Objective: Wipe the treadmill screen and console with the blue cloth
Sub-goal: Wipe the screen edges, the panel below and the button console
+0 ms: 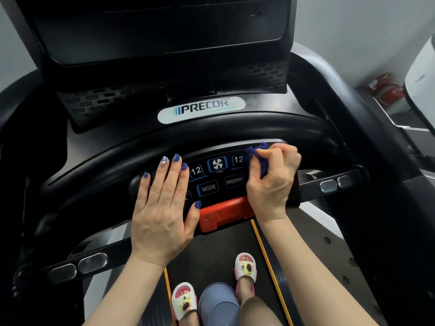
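Your right hand (273, 177) grips the bunched blue cloth (260, 158) on the button panel's (211, 177) right end; left hand (162, 208) lies flat on its left side. Spread the cloth, sweep leftward, avoid the red stop bar (223, 214); screen (162, 34) likely next.

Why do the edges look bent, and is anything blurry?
Head view: a wide-angle lens curves the handlebar and walls; the right hand gripping the blue cloth is slightly motion-blurred; the dark screen shows faint reflections.
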Motion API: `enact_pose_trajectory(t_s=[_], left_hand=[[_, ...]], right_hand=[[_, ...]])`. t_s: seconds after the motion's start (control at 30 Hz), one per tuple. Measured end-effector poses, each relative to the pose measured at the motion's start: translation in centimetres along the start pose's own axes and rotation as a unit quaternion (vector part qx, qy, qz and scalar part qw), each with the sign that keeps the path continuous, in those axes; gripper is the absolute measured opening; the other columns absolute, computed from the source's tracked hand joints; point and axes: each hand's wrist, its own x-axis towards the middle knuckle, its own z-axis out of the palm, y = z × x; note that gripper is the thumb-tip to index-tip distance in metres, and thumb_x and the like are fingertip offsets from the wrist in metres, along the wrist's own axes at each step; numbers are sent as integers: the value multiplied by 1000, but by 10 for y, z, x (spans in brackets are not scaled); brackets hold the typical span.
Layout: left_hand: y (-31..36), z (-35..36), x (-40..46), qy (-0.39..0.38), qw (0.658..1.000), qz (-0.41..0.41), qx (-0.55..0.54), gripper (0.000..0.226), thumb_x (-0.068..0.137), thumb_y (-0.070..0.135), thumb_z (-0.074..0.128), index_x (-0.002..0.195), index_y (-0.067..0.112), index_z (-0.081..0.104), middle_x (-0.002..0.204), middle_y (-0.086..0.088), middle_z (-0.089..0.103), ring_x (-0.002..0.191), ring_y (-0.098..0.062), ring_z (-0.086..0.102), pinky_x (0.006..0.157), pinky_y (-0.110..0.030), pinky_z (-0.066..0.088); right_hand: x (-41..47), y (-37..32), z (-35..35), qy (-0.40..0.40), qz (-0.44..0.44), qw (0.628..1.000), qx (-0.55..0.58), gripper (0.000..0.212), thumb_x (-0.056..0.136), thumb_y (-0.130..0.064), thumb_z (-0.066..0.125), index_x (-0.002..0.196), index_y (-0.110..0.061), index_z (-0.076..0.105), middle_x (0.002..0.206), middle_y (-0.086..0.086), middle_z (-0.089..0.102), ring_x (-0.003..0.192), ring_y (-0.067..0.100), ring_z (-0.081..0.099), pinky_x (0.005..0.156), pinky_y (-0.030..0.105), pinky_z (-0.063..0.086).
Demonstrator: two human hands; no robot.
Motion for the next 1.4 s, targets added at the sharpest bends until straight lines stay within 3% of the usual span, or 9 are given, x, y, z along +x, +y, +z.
enact_pose_trajectory(t_s=[0.13, 0.3, 0.47, 0.6, 0.8, 0.93, 1.1, 1.27, 1.4], left_hand=[[0, -1, 0, -2, 1000, 0, -4, 62, 104, 41, 35, 153, 3, 33, 162, -14, 27, 151, -28, 23, 123, -48, 15], [0, -1, 1, -1, 1000, -1, -6, 62, 103, 40, 35, 153, 3, 33, 162, -13, 27, 151, -28, 23, 124, -48, 15], [0, -2, 0, -5, 1000, 1, -16, 62, 103, 40, 37, 152, 3, 33, 162, -14, 27, 151, -28, 24, 123, -48, 16], [0, -2, 1, -4, 1000, -1, -15, 62, 103, 40, 37, 152, 3, 34, 161, -14, 28, 151, -28, 24, 123, -48, 16], [0, -2, 1, -8, 1000, 1, -18, 63, 102, 40, 38, 152, 3, 34, 162, -14, 27, 151, -28, 23, 124, -48, 15], [-1, -3, 1, -8, 1000, -1, -17, 63, 102, 41, 38, 152, 2, 34, 161, -14, 28, 151, -28, 24, 123, -48, 16], [0, -3, 1, -8, 1000, 0, -22, 63, 101, 40, 40, 152, 3, 34, 161, -14, 28, 151, -28, 23, 123, -48, 17], [-1, -4, 1, -10, 1000, -2, -24, 63, 102, 40, 38, 152, 3, 35, 161, -14, 28, 151, -27, 23, 123, -48, 17], [-1, -4, 1, -14, 1000, 1, -24, 62, 101, 39, 38, 152, 3, 34, 162, -14, 27, 151, -28, 23, 123, -48, 16]], right_hand=[[-13, 18, -19, -56, -65, 996, 4, 9, 85, -7, 67, 86, 2, 65, 98, 16, 56, 94, 24, 48, 86, 36, 45], [4, -2, 0, 2, 21, 1000, 1, 13, 86, -12, 63, 85, 1, 63, 100, 17, 55, 96, 22, 44, 85, 29, 40], [-5, 17, -17, -58, -71, 996, 5, 14, 88, -11, 64, 88, 3, 65, 99, 17, 55, 94, 25, 48, 87, 32, 42], [6, 1, -5, -7, 2, 1000, -7, 11, 86, -10, 64, 87, 1, 63, 101, 18, 55, 96, 24, 46, 87, 26, 39], [1, 13, -13, -58, -73, 996, 8, 14, 87, -15, 66, 87, -1, 67, 99, 15, 57, 94, 24, 50, 83, 47, 48], [6, -4, -1, -6, 21, 1000, -6, 16, 86, -18, 61, 84, -3, 64, 99, 16, 56, 94, 23, 46, 80, 51, 46], [3, -6, -3, -88, -102, 991, 14, 13, 87, -15, 63, 87, -2, 65, 98, 15, 57, 93, 23, 47, 79, 48, 48], [3, -19, 7, -20, 24, 999, -10, 16, 86, -17, 60, 87, -2, 62, 101, 16, 55, 95, 24, 45, 82, 49, 46], [-3, -15, 1, -109, -92, 990, 10, 14, 87, -16, 63, 90, -2, 63, 102, 14, 55, 95, 24, 47, 85, 43, 45]])
